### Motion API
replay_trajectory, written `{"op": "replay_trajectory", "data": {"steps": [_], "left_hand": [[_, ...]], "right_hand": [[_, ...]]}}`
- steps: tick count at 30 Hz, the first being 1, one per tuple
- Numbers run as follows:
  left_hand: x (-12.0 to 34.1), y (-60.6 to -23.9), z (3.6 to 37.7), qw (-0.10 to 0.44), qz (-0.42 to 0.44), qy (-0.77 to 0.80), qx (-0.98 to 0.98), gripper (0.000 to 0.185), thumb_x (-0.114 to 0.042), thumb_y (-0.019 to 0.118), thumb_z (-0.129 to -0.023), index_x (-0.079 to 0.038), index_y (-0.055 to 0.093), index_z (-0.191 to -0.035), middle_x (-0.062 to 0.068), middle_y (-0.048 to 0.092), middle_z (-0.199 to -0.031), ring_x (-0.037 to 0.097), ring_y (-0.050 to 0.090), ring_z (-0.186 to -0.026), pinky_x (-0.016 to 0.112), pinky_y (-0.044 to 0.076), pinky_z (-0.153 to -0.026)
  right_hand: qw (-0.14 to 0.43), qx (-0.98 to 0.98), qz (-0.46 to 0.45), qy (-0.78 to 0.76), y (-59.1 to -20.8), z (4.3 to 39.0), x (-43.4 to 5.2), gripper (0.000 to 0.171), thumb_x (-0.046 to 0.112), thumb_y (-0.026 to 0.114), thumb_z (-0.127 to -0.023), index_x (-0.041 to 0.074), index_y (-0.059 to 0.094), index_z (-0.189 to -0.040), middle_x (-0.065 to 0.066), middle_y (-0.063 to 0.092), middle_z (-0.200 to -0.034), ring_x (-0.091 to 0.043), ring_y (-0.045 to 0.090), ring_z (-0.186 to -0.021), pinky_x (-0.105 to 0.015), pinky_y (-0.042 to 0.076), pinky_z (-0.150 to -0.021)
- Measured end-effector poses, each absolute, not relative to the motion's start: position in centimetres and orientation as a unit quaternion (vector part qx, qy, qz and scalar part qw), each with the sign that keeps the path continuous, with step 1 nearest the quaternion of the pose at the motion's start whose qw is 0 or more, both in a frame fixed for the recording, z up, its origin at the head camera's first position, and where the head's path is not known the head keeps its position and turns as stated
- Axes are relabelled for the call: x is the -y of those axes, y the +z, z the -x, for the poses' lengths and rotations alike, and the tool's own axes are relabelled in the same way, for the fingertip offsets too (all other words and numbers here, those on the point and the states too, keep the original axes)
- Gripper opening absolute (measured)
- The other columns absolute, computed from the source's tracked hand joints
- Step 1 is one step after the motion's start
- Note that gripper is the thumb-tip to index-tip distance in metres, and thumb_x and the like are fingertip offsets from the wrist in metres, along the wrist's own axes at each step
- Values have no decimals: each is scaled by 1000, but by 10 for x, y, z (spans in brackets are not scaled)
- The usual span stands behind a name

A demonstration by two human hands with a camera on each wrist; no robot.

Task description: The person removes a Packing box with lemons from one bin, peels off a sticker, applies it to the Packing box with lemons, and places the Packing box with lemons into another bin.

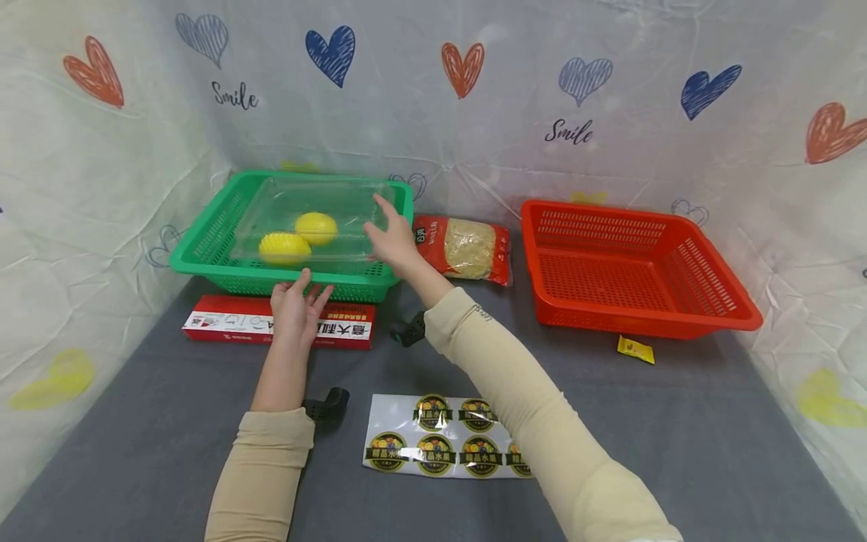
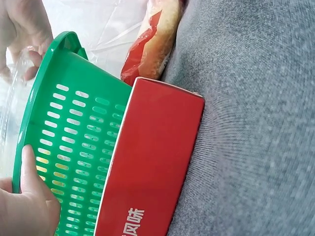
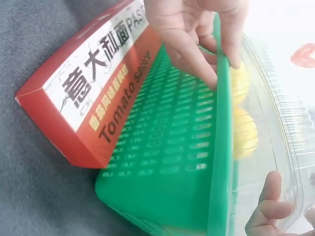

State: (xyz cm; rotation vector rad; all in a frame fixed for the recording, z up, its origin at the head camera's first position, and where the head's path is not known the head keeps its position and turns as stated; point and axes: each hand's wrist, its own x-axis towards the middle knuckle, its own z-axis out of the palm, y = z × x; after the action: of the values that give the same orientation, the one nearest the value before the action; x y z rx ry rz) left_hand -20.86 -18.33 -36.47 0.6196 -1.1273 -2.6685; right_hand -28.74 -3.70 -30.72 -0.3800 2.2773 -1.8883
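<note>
A green basket (image 1: 203,241) stands at the back left and holds a clear plastic container (image 1: 318,199) with two yellow lemons (image 1: 316,228) inside. My left hand (image 1: 298,301) holds the basket's front rim. In the right wrist view the left hand (image 3: 197,29) has its fingers on the outer wall and one digit over the rim. My right hand (image 1: 389,237) grips the container's right edge. The right wrist view shows the right hand's fingertips (image 3: 270,209) curled on the container's lip. A red pasta box (image 1: 230,325) lies against the basket's front.
A pack of noodles (image 1: 467,248) lies right of the green basket. A red basket (image 1: 535,241) stands at the back right, a yellow sachet (image 1: 635,349) in front of it. A sheet of round stickers (image 1: 447,444) lies near me on the grey cloth. Heart-printed sheets wall the space.
</note>
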Motion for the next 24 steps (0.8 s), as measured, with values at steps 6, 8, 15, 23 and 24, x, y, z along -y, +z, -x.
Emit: {"op": "replay_trajectory", "data": {"steps": [6, 8, 15, 23, 24], "left_hand": [[184, -364, 208, 87, -209, -899, 376, 28, -17, 50, -93, -12, 27, -107, 3, 33, -118, 20, 42, -112, 28, 49, -85], [184, -364, 208, 88, -205, -899, 377, 28, -17, 50, -93, -12, 27, -108, 3, 33, -117, 20, 42, -111, 28, 49, -84], [184, -365, 208, 91, -196, -902, 373, 28, -16, 53, -92, -12, 28, -104, 4, 34, -111, 18, 43, -101, 28, 49, -85], [184, -366, 209, 97, -197, -902, 371, 24, -15, 51, -93, -11, 30, -101, 4, 36, -109, 18, 44, -97, 28, 49, -83], [184, -366, 209, 96, -196, -902, 371, 23, -15, 51, -93, -11, 30, -101, 4, 36, -109, 18, 43, -97, 28, 49, -83]], "right_hand": [[74, -761, 113, -635, -299, 282, 26, 56, 10, 45, -92, 27, 28, -143, -5, 23, -146, -25, 55, -50, -41, 54, -65], [69, -761, 109, -636, -296, 280, 22, 56, 9, 46, -92, 26, 30, -143, -5, 22, -147, -30, 60, -57, -40, 54, -64], [53, -765, 106, -633, -289, 278, 9, 58, 9, 47, -91, 25, 29, -144, -10, 23, -147, -39, 62, -64, -40, 54, -61], [60, -746, 100, -655, -279, 266, -10, 56, 10, 48, -91, 29, 31, -142, -4, 44, -124, -19, 50, -42, -41, 54, -64], [58, -746, 100, -656, -278, 264, -14, 56, 10, 48, -91, 29, 31, -142, -2, 44, -123, -16, 45, -40, -38, 54, -61]]}}
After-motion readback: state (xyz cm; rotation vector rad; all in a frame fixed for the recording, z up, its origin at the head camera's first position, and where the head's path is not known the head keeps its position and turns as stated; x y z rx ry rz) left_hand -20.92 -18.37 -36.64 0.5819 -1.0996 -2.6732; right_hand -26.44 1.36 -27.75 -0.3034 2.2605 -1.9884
